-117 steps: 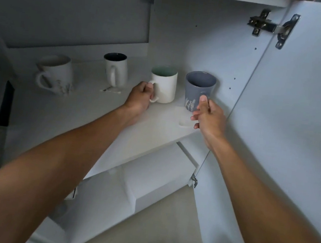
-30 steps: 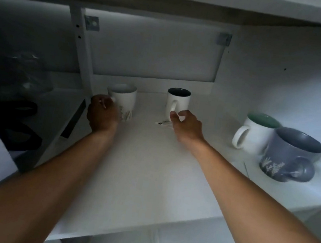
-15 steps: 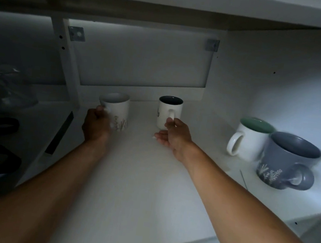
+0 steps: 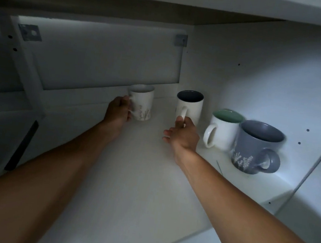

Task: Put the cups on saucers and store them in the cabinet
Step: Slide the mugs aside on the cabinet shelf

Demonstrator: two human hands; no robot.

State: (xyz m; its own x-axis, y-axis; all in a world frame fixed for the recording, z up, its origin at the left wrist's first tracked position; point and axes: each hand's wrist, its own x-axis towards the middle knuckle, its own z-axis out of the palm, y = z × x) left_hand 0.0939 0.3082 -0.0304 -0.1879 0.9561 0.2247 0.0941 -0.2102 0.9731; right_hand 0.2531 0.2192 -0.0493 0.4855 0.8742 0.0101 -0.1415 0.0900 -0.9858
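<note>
We have our left hand [image 4: 117, 112] closed on the handle of the sprig-patterned mug [image 4: 142, 103] and our right hand [image 4: 182, 135], fingers loosely spread, touching the dark-lined mug's [image 4: 189, 106] handle at the back of the cabinet shelf [image 4: 129, 177]; both look like rigid, smooth, chippable ceramic, best gripped by the handles.

Four mugs [image 4: 189, 106] on cabinet shelf [image 4: 133, 178]

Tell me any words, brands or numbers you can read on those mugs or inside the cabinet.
None can be read.
White mug with dark inside: a small dark mark left of its handle, too blurred to read.
White mug in the left hand and grey mug: plant drawings only, no words.
</note>
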